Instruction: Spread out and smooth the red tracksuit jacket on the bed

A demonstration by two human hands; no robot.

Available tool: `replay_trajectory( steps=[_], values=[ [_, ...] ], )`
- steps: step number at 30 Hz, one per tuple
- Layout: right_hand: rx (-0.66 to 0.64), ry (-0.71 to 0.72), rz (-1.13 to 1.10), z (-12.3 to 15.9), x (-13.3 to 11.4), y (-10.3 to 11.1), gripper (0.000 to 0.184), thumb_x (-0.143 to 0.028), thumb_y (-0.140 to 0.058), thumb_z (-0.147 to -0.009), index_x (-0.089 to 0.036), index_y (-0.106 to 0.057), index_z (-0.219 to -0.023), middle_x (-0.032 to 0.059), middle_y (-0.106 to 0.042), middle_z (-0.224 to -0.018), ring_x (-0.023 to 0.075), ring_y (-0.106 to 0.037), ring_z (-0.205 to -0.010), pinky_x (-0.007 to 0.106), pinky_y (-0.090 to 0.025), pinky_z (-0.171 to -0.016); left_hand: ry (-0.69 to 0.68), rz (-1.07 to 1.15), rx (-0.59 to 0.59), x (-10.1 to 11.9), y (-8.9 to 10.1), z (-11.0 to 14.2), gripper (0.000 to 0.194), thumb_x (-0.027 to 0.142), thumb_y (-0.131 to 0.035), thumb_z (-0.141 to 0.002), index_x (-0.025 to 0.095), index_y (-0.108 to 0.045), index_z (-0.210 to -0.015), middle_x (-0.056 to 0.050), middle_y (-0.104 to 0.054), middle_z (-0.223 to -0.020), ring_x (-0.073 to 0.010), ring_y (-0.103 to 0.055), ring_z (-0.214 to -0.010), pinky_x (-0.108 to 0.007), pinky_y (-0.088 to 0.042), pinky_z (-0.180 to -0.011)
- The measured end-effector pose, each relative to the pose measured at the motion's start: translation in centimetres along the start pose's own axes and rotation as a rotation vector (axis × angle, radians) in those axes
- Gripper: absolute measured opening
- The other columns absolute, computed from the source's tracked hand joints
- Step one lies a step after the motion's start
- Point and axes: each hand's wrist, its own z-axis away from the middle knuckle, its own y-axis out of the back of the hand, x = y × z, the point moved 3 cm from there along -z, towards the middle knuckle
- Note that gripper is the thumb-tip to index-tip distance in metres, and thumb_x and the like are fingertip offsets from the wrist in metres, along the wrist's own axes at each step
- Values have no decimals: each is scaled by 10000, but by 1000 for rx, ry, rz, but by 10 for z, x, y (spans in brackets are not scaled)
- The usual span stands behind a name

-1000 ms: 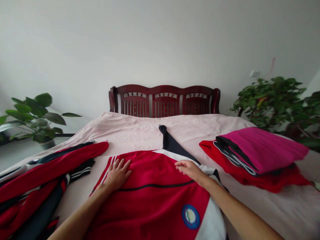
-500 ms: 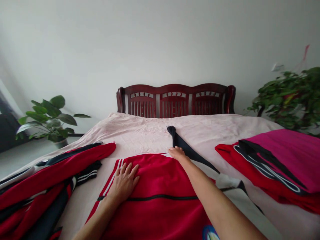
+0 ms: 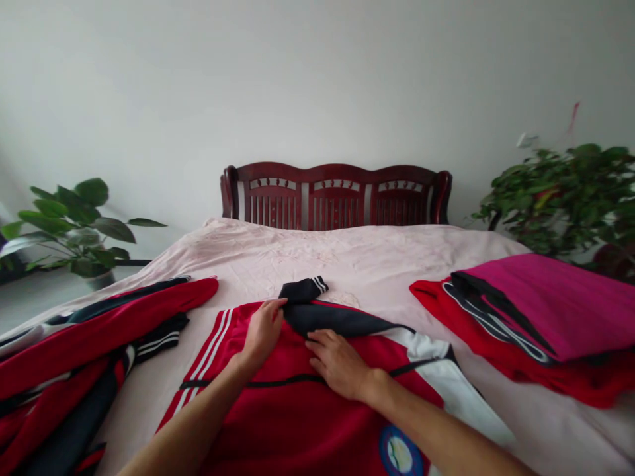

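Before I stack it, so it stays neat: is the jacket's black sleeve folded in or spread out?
Folded in: the black sleeve lies across the red jacket, its cuff beside the left hand.

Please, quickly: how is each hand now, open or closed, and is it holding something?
Left hand: cannot tell if closed; it touches the black sleeve.
Right hand: open, flat on the red jacket, holding nothing.

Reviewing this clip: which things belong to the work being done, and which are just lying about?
Work: left hand, right hand, red track jacket, its dark sleeve.
Lying about: folded magenta and red clothes, heaped red and black clothes, two potted plants.
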Motion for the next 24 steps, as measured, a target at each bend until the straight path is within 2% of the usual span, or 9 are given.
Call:
replay_trajectory(
  steps=[4,7,9,12,15,18,22,23,24],
  values=[
    [46,-62,25,11,-8,-8,376,-270,-516,-959,-165,-619,-1306,106,-577,-1405,260,-475,-1305,438,-391,-1106,138,-70,-60,27,-30,-37,460,336,-535,-901,98,-570,-1294,-190,-627,-1302,-267,-616,-1194,-351,-492,-979],
    [60,-53,44,10,-10,-8,371,-270,-517,-956,-171,-616,-1300,107,-579,-1396,268,-479,-1298,444,-398,-1102,233,-134,-99,23,-42,-52,446,355,-604,-858,91,-604,-1217,-240,-591,-1300,-344,-624,-1166,-422,-520,-899],
    [69,-44,48,11,-11,-8,374,-267,-513,-958,-180,-608,-1308,106,-579,-1394,261,-479,-1299,440,-399,-1103,289,-158,-120,13,-41,-56,368,345,-586,-886,101,-633,-1157,-235,-597,-1281,-337,-644,-1125,-445,-523,-881],
    [75,-42,43,12,-10,-11,376,-267,-507,-960,-188,-603,-1314,106,-580,-1386,244,-482,-1299,431,-400,-1108,328,-148,-132,-3,-29,-60,281,360,-588,-920,139,-660,-1078,-130,-669,-1173,-252,-658,-1062,-457,-518,-917],
    [163,-58,-53,13,-3,-10,354,-237,-487,-958,-200,-629,-1281,95,-597,-1364,220,-510,-1273,410,-411,-1112,307,-77,-65,-1,-9,-67,277,338,-510,-954,136,-682,-1035,-118,-703,-1085,-254,-660,-1038,-471,-513,-914],
    [451,-123,-236,10,11,6,371,-196,-402,-964,-218,-649,-1240,102,-632,-1288,212,-553,-1220,421,-440,-1089,174,63,35,35,14,-75,367,265,-361,-972,134,-688,-1076,-130,-718,-1055,-249,-669,-1008,-403,-523,-876],
    [750,-189,-437,-1,19,46,364,-291,-359,-993,-212,-618,-1235,110,-648,-1206,226,-583,-1161,426,-464,-1048,-130,272,103,121,43,-63,344,263,-382,-974,172,-670,-1139,-51,-721,-1056,-165,-664,-990,-276,-521,-883],
    [814,-221,-476,0,20,57,359,-332,-366,-998,-206,-603,-1236,108,-649,-1189,229,-584,-1151,422,-467,-1040,-263,333,96,144,50,-52,298,274,-429,-968,200,-681,-1111,-27,-716,-1078,-148,-658,-1013,-256,-511,-914],
    [892,-265,-508,3,21,68,367,-371,-365,-1002,-200,-585,-1241,107,-649,-1169,236,-581,-1146,426,-468,-1035,-499,421,59,168,57,-38,270,267,-455,-965,189,-687,-1078,-41,-711,-1086,-156,-657,-1022,-269,-511,-932]
  ],
)
